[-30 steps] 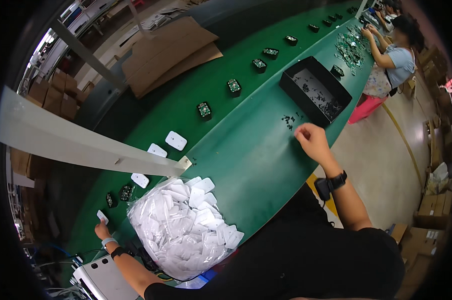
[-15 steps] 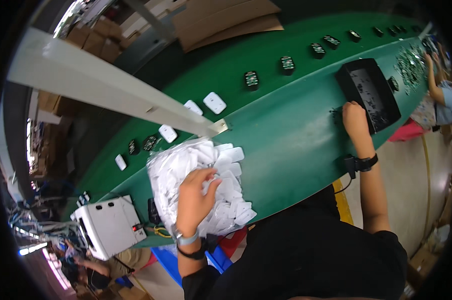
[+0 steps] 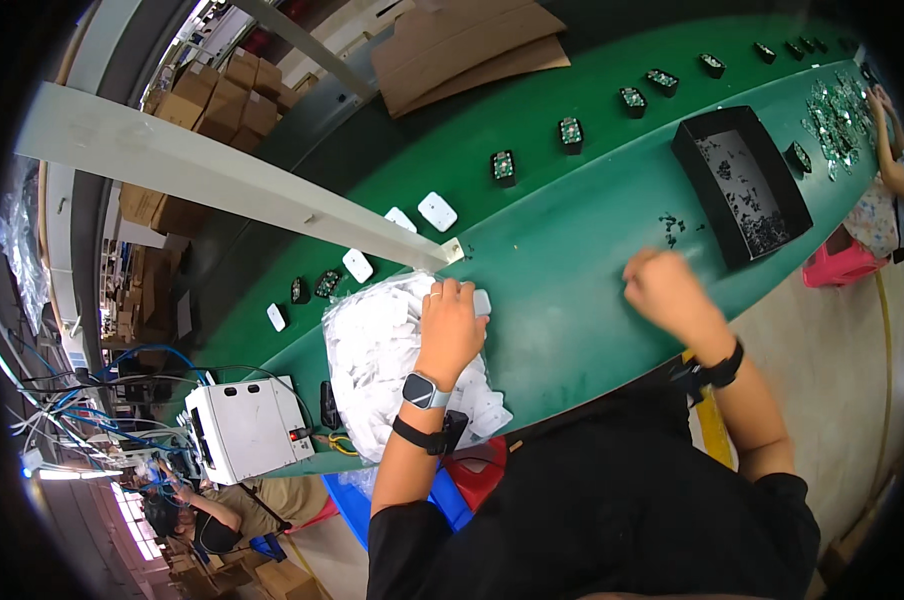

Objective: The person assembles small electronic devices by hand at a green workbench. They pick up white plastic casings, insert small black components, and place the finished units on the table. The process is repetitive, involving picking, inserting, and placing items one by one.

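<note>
My left hand [image 3: 452, 325] is over the upper right part of a clear plastic bag full of white plastic covers [image 3: 377, 360]. Its fingers are bent and closed at a white plastic cover [image 3: 483, 302] whose rounded end shows beside the thumb. Over the green table, my right hand [image 3: 672, 295] is blurred by motion, with its fingers curled together; anything inside them is hidden. Just beyond it lies a little cluster of small black parts [image 3: 670, 230]. To its right stands a black box [image 3: 797, 215] with many more small black parts on its bottom.
Black housings with circuit boards [image 3: 503, 167] and white covers [image 3: 437, 211] line the green belt [image 3: 542, 75]. A pale metal post [image 3: 272, 190] slants across the left. A white machine [image 3: 252, 425] stands at left. Loose circuit boards [image 3: 837, 120] lie far right, near another person's hands [image 3: 884, 110].
My right hand has moved left and nearer, away from the black box. My left hand has shifted to the right edge of the pile and its fingers have closed. The view has shifted slightly.
</note>
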Action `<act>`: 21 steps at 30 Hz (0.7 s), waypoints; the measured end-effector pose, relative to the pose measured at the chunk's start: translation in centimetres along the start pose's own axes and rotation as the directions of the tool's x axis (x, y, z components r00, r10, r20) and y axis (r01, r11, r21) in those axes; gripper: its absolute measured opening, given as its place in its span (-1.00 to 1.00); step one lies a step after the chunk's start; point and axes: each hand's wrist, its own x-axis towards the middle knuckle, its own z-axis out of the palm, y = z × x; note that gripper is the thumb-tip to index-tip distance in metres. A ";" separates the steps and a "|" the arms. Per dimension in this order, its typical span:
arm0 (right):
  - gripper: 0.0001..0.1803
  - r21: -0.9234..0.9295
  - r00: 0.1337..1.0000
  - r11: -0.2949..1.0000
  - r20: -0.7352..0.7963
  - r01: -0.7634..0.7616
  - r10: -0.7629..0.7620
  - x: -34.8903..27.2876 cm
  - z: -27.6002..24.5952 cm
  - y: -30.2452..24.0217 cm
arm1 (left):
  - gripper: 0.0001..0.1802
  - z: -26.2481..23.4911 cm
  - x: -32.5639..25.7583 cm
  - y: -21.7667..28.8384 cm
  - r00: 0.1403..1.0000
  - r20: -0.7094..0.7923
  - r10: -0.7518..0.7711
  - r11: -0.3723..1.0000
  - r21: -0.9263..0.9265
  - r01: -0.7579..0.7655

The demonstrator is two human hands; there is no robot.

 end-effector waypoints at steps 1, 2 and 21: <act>-0.92 0.013 1.000 1.000 0.002 0.015 -0.015 -0.9 1.2 -0.6 | -0.59 0.9 0.4 -0.5 0.999 0.034 0.020 1.000 0.014 -0.020; -0.94 0.040 1.000 0.999 0.002 0.007 -0.007 -1.4 2.0 -0.9 | -0.60 1.3 0.8 -0.8 0.996 0.075 0.040 0.999 0.032 -0.042; -0.89 0.271 1.000 0.962 -0.027 0.019 -0.013 -2.8 0.8 0.6 | -0.81 -2.8 -5.3 4.7 0.910 -0.237 -0.339 0.474 -0.879 -0.053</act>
